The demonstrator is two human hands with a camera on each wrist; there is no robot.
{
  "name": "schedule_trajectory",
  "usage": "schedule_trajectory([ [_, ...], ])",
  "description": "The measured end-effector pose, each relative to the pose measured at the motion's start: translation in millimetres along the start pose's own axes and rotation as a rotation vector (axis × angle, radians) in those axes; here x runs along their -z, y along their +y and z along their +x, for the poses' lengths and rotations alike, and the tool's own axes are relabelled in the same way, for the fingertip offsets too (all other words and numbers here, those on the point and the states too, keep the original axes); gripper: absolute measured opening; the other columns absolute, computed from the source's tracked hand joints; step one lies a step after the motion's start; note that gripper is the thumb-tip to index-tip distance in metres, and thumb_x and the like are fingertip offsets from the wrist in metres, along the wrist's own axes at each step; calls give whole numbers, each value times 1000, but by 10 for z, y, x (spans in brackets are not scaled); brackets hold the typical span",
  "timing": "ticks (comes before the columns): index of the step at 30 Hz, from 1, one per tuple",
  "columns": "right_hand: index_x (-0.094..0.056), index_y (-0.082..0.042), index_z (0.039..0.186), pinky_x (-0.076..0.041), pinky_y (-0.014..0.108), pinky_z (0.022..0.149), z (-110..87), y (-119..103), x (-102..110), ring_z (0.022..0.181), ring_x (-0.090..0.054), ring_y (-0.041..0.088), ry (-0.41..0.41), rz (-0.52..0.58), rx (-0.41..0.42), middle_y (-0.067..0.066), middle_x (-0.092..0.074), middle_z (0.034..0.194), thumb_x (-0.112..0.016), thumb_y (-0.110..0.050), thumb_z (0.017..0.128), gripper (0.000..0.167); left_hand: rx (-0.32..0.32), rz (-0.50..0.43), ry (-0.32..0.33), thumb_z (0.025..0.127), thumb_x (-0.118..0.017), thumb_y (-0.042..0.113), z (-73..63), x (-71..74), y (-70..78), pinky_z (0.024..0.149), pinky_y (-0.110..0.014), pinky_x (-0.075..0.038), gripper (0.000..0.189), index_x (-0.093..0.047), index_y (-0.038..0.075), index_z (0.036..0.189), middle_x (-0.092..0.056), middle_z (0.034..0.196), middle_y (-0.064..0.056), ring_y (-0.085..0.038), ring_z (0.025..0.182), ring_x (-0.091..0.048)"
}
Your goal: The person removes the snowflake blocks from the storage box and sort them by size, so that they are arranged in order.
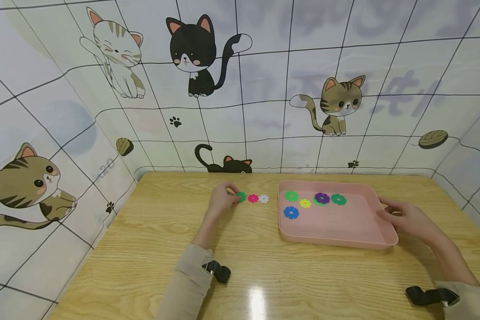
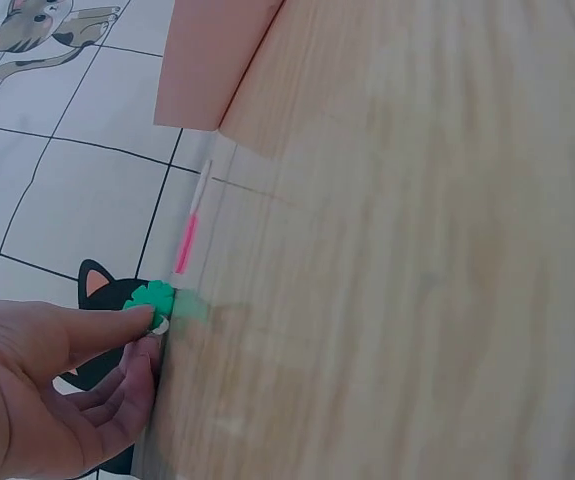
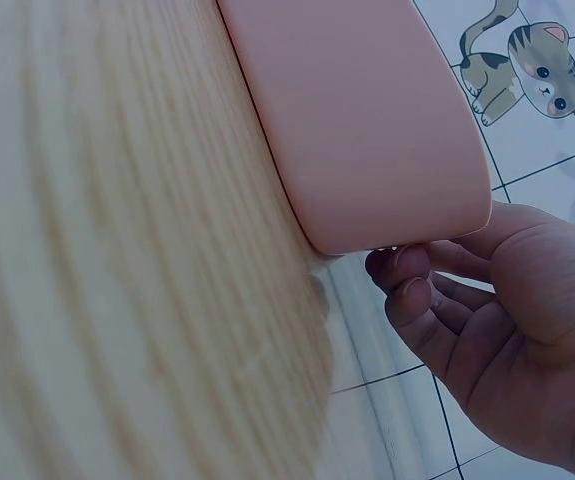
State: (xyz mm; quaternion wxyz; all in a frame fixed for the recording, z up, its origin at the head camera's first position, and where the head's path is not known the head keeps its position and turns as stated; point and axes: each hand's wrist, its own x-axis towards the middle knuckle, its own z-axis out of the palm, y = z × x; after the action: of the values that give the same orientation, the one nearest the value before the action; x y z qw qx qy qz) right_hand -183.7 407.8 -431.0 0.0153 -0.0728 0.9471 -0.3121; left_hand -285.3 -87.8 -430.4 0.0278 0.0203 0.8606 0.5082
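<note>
My left hand (image 1: 221, 198) pinches a green notched disc (image 2: 155, 298) between thumb and fingertips, close to the tabletop. To the right of that disc lie a pink disc (image 1: 253, 198) and a white disc (image 1: 264, 199), side by side on the table. My right hand (image 1: 410, 218) holds the right end wall of a pink tray (image 1: 340, 242), with the thumb over the rim and fingers curled against the outside. In the tray are a light green disc (image 1: 291, 196), a blue disc (image 1: 291, 213), a yellow disc (image 1: 305, 203), a purple disc (image 1: 322, 198) overlapping a green one, and a darker green disc (image 1: 338, 199).
The wooden table (image 1: 240, 266) ends at a wall covering (image 1: 264, 124) with cat drawings, which also runs along the left and right sides. A black strap mount (image 1: 220, 271) sits on the left sleeve, another (image 1: 430, 296) on the right sleeve.
</note>
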Motion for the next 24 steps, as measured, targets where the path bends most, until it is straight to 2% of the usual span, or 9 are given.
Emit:
schedule_trajectory([
  [7, -41, 12, 146, -43, 25, 64, 4, -12, -3, 81, -55, 7, -6, 6, -9, 14, -66, 102, -59, -28, 104, 61, -5, 48, 1, 89, -75, 2, 57, -12, -40, 60, -23, -51, 12, -67, -1, 98, -69, 83, -11, -18, 70, -67],
  [13, -40, 11, 147, -43, 25, 64, 1, -19, 0, 82, -55, 7, -12, 8, -12, 14, -66, 101, -59, -28, 103, 61, -14, 133, 2, 90, -75, 5, 69, -42, -35, 61, -23, -49, 12, -67, 0, 97, -68, 79, -9, -15, 66, -61],
  [24, -40, 12, 147, -43, 25, 64, 2, -31, -4, 82, -55, 8, -11, -3, -18, 13, -66, 101, -59, -29, 104, 62, -18, 188, 18, 89, -76, 9, 86, -48, -41, 69, -29, -47, 12, -69, 2, 96, -67, 85, -8, -18, 76, -59],
])
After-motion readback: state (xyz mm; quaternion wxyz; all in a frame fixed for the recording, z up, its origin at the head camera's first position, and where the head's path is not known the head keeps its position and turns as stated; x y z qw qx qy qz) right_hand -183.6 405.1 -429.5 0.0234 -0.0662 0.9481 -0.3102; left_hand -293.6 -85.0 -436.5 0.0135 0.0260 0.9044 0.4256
